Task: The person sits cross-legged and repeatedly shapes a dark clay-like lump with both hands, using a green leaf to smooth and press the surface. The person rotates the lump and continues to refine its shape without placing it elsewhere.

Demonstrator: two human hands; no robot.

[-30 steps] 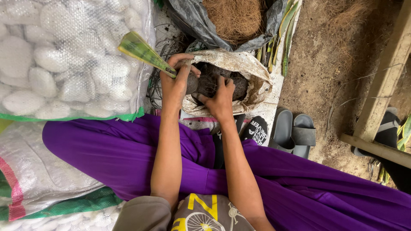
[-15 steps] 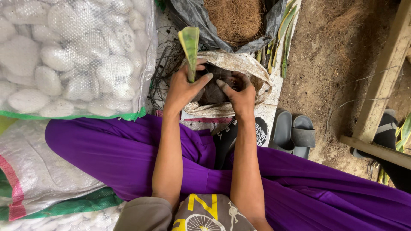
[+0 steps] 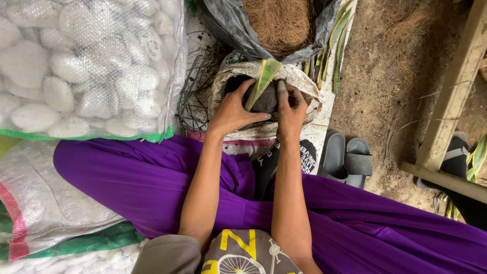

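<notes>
We sit on the ground with our legs spread in purple trousers (image 3: 127, 177), which fill the lower half of the view from 8 o'clock round to 4 o'clock. At 10 o'clock lies the biggest thing beside us, a clear mesh sack of white pebbles (image 3: 81, 66) with a green hem, and below it at 8 o'clock a white woven sack (image 3: 45, 203) with pink and green stripes. At 12 o'clock a grey plastic bag (image 3: 228, 25) is open on a heap of brown coconut fibre (image 3: 281, 23). A wooden beam (image 3: 454, 101) runs down the bare soil at 3 o'clock, and a pair of grey slide sandals (image 3: 347, 160) rests near our right knee, at about 4 o'clock from the hands.

Straight ahead of us, just above the middle, a small white woven bag (image 3: 304, 86) is rolled open, holding dark soil. Both hands are inside its mouth. Our left hand (image 3: 234, 109) has its fingers spread and curled round the base of a green and yellow leaf cutting (image 3: 261, 81), which stands tilted toward 1 o'clock out of the dark soil ball (image 3: 266, 101). Our right hand (image 3: 290, 109) presses on that same ball from the 3 o'clock side, index finger pointing up along it, the other fingers bent against it. A tangle of thin dark wire (image 3: 195, 96) lies just at 9 o'clock of the bag.
</notes>
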